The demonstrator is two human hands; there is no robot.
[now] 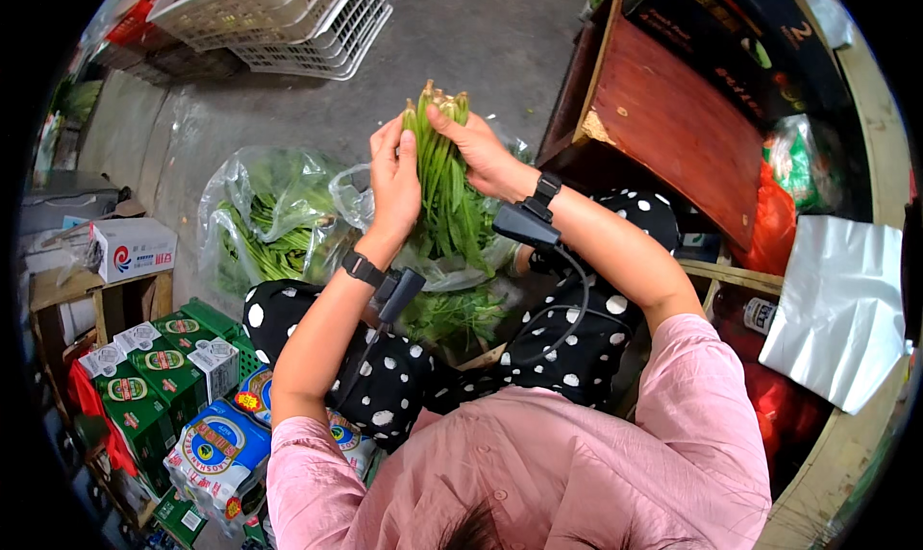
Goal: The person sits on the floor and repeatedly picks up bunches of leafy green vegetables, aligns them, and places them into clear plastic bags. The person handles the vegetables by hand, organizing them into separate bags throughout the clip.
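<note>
A bunch of leafy green vegetables (441,182) stands with its pale cut stem ends up and its leaves hanging down. My right hand (484,152) grips it near the top, thumb across the stems. Against the bunch's left side, my left hand (396,178) pinches the outer stalks near their ends. Left of my hands, a clear plastic bag (216,211) holds more long-stemmed greens (277,251). Below the bunch, loose leafy greens (458,312) lie between my knees, and clear plastic film (451,283) shows under the hanging leaves.
White plastic crates (317,52) are stacked on the concrete floor (461,23). A reddish-brown wooden panel (678,117) stands at right, near white plastic bags (829,312). Green beer cartons (155,377) and a blue-and-white beer pack (216,449) sit at lower left.
</note>
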